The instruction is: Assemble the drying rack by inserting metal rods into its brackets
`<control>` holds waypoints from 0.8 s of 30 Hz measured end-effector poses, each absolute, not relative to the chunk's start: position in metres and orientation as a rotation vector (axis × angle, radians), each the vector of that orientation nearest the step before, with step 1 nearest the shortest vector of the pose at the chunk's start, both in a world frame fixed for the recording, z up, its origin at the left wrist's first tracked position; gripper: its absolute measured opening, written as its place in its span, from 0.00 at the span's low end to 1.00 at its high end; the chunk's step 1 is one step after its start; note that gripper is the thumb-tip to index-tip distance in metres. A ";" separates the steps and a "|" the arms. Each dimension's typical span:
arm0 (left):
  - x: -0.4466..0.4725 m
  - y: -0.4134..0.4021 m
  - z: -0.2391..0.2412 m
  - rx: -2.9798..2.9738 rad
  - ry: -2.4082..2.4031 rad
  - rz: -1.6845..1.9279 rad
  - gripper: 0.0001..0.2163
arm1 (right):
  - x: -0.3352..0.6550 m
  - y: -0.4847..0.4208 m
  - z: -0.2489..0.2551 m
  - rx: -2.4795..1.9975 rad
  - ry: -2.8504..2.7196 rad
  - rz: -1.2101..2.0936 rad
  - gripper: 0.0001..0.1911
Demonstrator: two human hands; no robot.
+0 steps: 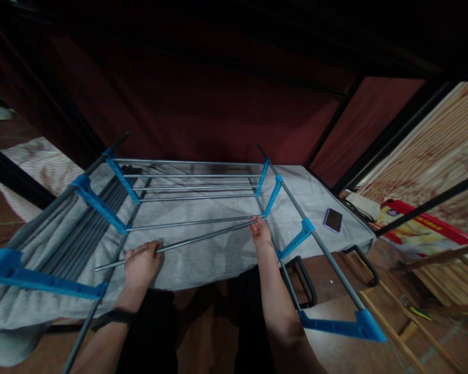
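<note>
A thin grey metal tube (206, 237) lies slantwise across the frame, held in both hands. My left hand (142, 262) is closed around it near its free left end. With pinched fingers my right hand (260, 231) has the other end close to a blue plastic bracket (273, 196) on the right side. Several fixed crossbars (195, 198) join the left and right sides of the rack farther back. On the left side, blue brackets (101, 210) sit on long grey poles (134, 208). The exact contact at the tube's right end is hidden by my fingers.
A bundle of loose grey tubes (83, 228) rests at left on the grey cloth (296, 200). A phone (333, 220) lies at right. Beyond are a red-and-yellow box (421, 226), a wooden frame (398, 317) and a tool with yellow-green handles (419, 312) on the floor.
</note>
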State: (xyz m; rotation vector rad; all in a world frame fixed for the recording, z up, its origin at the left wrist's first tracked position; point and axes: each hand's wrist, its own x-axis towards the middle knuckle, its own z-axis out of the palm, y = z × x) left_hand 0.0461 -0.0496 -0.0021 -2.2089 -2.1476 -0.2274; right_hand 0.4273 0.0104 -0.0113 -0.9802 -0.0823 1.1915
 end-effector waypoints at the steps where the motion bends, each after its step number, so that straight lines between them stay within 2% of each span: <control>1: 0.046 -0.050 -0.003 -2.199 -2.148 -0.225 0.15 | 0.427 0.010 -0.011 -0.963 -0.078 1.208 0.07; 9: 0.047 -0.045 -0.007 -2.327 -2.097 -0.240 0.16 | 0.430 0.014 -0.021 -0.966 -0.124 1.152 0.11; 24: 0.044 -0.044 -0.012 -2.345 -2.099 -0.235 0.14 | 0.430 0.015 -0.023 -0.943 -0.040 1.169 0.11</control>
